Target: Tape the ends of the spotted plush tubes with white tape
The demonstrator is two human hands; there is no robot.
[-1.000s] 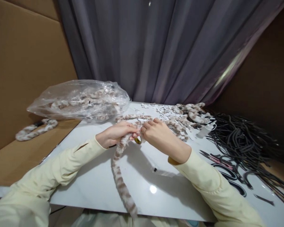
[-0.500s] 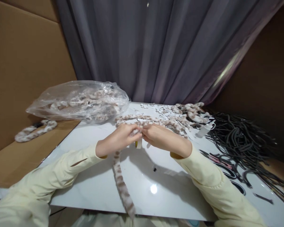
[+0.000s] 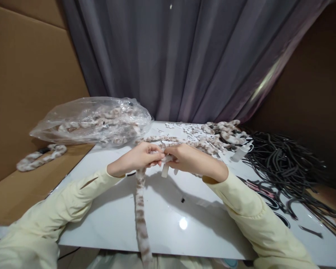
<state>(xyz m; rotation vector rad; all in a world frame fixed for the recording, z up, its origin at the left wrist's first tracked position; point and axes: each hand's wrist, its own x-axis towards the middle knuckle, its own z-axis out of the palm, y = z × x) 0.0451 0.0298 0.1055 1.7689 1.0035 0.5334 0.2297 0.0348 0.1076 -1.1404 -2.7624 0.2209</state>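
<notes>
My left hand (image 3: 141, 156) pinches the upper end of a furry white-and-brown spotted plush strip (image 3: 140, 209). From there the strip hangs across the white table (image 3: 98, 220) and over its front edge. My right hand (image 3: 183, 158) meets the left one fingertip to fingertip, closed on the same furry end. A small whitish piece (image 3: 165, 171) shows just below the fingers; I cannot tell whether it is held or lies behind. More furry strips (image 3: 196, 144) lie on the table beyond my hands.
A clear plastic bag (image 3: 92, 119) of furry loops stands back left, with one loop (image 3: 42, 157) on cardboard beside it. At right lie a heap of black cords (image 3: 282, 164), a white bottle (image 3: 240, 152), scissors (image 3: 268, 200) and furry loops (image 3: 226, 130). A black bit (image 3: 183, 200) lies in front.
My fingers have shifted on the furry end, the left hand moving slightly left. The strip's hanging part has swung left and now falls straighter over the table edge.
</notes>
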